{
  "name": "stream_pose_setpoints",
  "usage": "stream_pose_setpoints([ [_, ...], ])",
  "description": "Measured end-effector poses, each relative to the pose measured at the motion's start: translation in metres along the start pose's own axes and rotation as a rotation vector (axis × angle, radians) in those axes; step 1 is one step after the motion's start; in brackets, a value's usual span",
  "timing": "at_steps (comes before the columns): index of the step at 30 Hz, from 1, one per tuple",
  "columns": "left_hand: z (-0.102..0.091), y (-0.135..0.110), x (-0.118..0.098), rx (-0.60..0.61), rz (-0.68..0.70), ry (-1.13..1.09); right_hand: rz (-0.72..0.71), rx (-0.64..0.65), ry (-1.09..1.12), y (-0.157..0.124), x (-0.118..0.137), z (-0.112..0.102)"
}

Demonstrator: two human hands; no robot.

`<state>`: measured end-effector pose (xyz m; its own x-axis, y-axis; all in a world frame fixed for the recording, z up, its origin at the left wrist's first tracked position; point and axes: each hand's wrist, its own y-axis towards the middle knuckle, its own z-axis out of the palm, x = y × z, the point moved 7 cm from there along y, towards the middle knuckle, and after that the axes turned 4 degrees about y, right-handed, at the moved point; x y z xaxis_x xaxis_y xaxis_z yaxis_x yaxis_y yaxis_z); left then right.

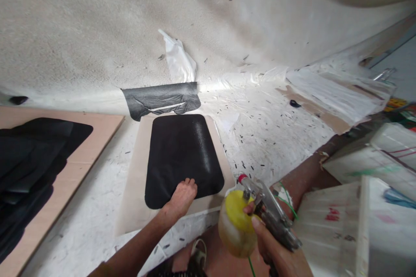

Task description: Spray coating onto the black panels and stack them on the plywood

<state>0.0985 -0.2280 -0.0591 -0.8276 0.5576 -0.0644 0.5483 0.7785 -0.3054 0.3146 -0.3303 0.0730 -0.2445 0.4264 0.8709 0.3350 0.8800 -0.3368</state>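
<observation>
A black rounded-corner sheet (183, 158) lies on a beige board (134, 194) in the middle of the glue-spattered white work surface (269, 134). My left hand (182, 197) rests on the near edge of the black sheet, fingers curled down onto it, holding nothing that shows. My right hand (276, 246) is closed round the handle of a metal spray gun (266, 210) with a yellow cup (235, 225) and a red-tipped nozzle. The gun sits right of the black sheet, its nozzle just off the board's near right corner.
A stack of black pieces (30, 169) lies on a brown board (84, 151) at the left. A grey-black piece (162, 99) and crumpled white plastic (178, 60) lie behind the sheet. White boxes (364, 207) stand at the right. A thin green hose (250, 266) hangs under the gun.
</observation>
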Motion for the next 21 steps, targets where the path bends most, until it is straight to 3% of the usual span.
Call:
stream_pose_setpoints([
  [3,-0.002,0.004,0.0,0.029,0.048,-0.014,0.011,0.014,-0.008,0.004,0.011,0.009],
  [5,-0.005,0.009,0.008,0.041,0.018,-0.137,0.003,0.038,-0.011,0.008,0.013,0.014],
  [9,-0.015,0.025,0.043,0.063,-0.104,-0.438,-0.071,0.084,0.037,0.014,0.017,0.019],
  [14,-0.023,0.047,0.083,0.129,-0.12,-0.611,-0.113,0.111,0.104,0.018,0.027,0.034],
  [19,-0.029,0.056,0.091,0.187,-0.09,-0.701,-0.135,-0.054,0.009,0.025,0.032,0.053],
  [21,-0.03,0.058,0.09,0.211,-0.082,-0.708,-0.132,-0.061,0.022,0.024,0.034,0.058],
])
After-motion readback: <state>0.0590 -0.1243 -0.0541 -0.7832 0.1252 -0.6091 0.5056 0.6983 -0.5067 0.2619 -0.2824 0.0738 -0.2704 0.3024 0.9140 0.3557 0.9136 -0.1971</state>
